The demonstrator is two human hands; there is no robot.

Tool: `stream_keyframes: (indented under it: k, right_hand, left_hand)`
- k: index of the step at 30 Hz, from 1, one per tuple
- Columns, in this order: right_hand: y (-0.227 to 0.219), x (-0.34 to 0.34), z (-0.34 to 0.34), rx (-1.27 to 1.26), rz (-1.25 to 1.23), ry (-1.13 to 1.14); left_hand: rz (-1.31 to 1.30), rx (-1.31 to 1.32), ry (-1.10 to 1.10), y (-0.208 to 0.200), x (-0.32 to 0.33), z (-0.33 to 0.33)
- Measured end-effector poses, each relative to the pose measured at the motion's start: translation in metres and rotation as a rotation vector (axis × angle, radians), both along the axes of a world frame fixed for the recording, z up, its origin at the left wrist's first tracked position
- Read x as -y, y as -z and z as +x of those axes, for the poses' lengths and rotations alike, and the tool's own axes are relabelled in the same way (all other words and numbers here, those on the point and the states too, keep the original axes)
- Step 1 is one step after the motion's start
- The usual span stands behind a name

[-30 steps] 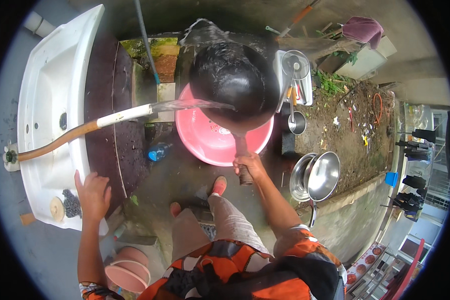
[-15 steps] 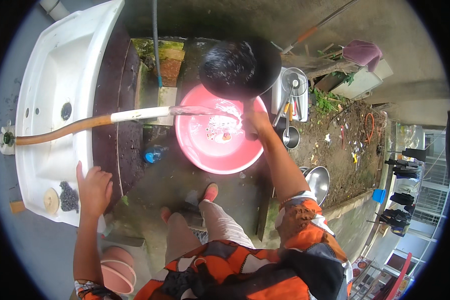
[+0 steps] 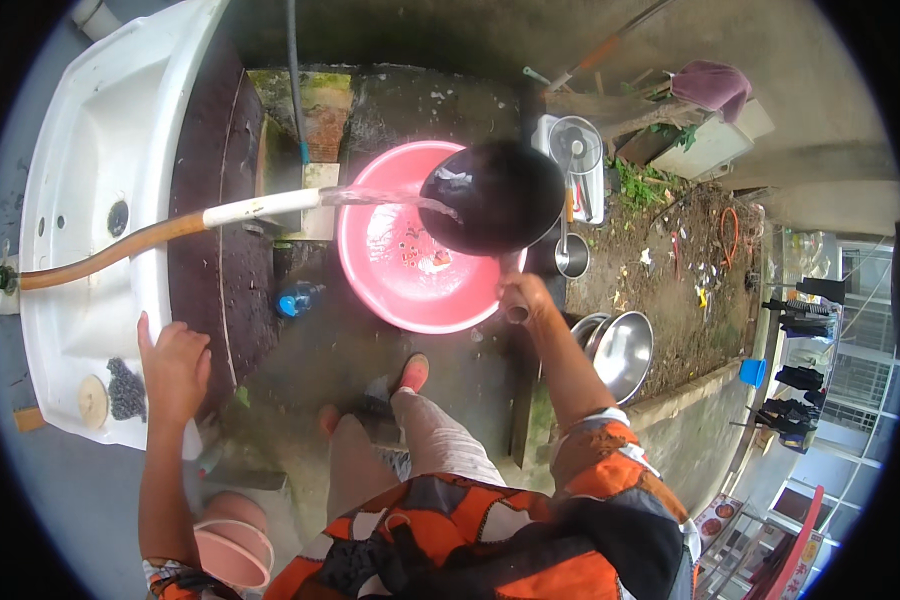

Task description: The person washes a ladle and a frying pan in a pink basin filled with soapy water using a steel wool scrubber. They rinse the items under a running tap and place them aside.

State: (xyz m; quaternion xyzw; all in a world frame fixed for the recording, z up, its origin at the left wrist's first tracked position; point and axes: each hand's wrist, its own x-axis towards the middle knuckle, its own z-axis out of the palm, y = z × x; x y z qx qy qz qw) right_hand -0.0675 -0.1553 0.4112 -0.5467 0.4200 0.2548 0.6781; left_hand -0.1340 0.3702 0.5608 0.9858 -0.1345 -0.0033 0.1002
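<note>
My right hand [image 3: 526, 298] is closed round the handle of a dark wok [image 3: 495, 205], which hangs over the far right part of a pink basin [image 3: 370, 290]. Water [image 3: 390, 197] streams from a hose with a white end [image 3: 265, 207] into the wok. The hose runs from a tap [image 3: 6, 278] across the white sink [image 3: 155, 285]. On the sink's near right edge rests my left hand [image 3: 178, 370], fingers stretched out and apart, holding nothing. Beside it in the sink lie a grey scouring pad [image 3: 126, 390] and a pale round disc [image 3: 92, 402].
Right of the basin stand a white tray [image 3: 592, 200] with a glass lid [image 3: 575, 145], a small pot [image 3: 573, 257] and metal bowls [image 3: 625, 355]. A blue plastic bottle [image 3: 298, 299] lies between sink and basin. Stacked pink buckets [image 3: 232, 555] sit at lower left.
The wok has come nearer and slightly right, from beyond the basin to over it. Water that fell into the basin now runs into the wok. My left hand stays on the sink.
</note>
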Motion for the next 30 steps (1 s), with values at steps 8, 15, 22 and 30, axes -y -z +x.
stream_keyframes:
  k: [8,15,22,30]
  right_hand:
    - [0.030,-0.061,-0.077,0.058,0.672,0.166]
    - [-0.021,-0.062,-0.120,0.166,0.707,0.127]
    - [-0.038,-0.043,-0.058,0.332,0.296,0.011]
    - [-0.019,-0.090,0.001,0.273,0.454,0.129]
  left_hand:
    - [0.061,-0.003,0.053,-0.001,0.002,0.003]
    - [0.056,-0.006,0.043,-0.004,0.002,0.000]
    - [0.036,-0.010,0.029,-0.004,0.004,0.003]
    - [0.025,-0.010,0.028,0.000,0.000,0.003]
